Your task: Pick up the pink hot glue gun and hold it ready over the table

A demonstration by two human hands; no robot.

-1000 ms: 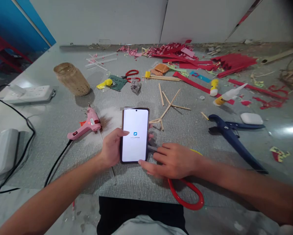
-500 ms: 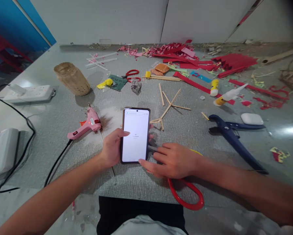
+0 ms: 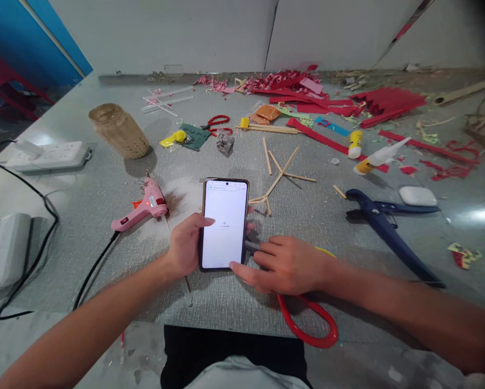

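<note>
My left hand point(image 3: 188, 243) is closed around a smartphone point(image 3: 224, 237), its thumb on the left edge and fingertips showing at the right. The screen is mostly white, with small text I cannot read. One outstretched finger of my right hand point(image 3: 289, 266) touches the lower right corner of the phone; the other fingers are loosely bent. Under that hand lies a pair of scissors point(image 3: 327, 337) with a red handle loop and a grey blade. Thin wooden sticks point(image 3: 282, 173), some joined together, rest just beyond the phone.
A pink hot glue gun point(image 3: 143, 205) and a bamboo cup point(image 3: 119, 132) stand left, near a power strip point(image 3: 60, 155). At right are blue cutters point(image 3: 388, 229), a glue bottle point(image 3: 382, 156) and a white case point(image 3: 418, 196). Red paper scraps point(image 3: 388, 105) cover the back.
</note>
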